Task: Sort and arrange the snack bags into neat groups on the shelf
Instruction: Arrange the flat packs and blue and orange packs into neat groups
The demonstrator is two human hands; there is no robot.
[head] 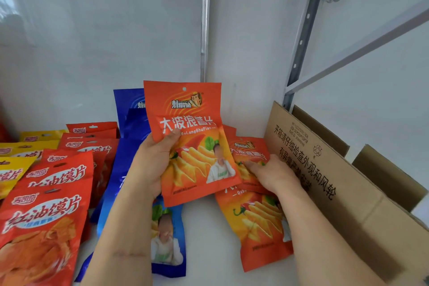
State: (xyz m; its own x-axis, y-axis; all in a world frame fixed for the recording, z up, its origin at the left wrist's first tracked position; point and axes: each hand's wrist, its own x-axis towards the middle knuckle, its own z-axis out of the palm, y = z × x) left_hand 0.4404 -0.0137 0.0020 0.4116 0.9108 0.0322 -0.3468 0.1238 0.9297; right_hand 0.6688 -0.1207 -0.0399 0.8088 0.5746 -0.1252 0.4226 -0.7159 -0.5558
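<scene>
now | left hand (153,160) grips raised orange bag (190,141) | right hand (271,173) flat on orange pile (253,216) at 4 o'clock | risk: pile slides, groups mix

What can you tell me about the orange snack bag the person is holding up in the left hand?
The orange snack bag is a flat, glossy plastic pouch with a hang hole at the top, a cartoon logo, large white Chinese lettering and a picture of ridged chips. It is sealed, upright and slightly tilted, raised above the shelf. The left hand grips its lower left edge, thumb on the front. Behind it stand blue bags; similar orange bags lie to its right.
</scene>
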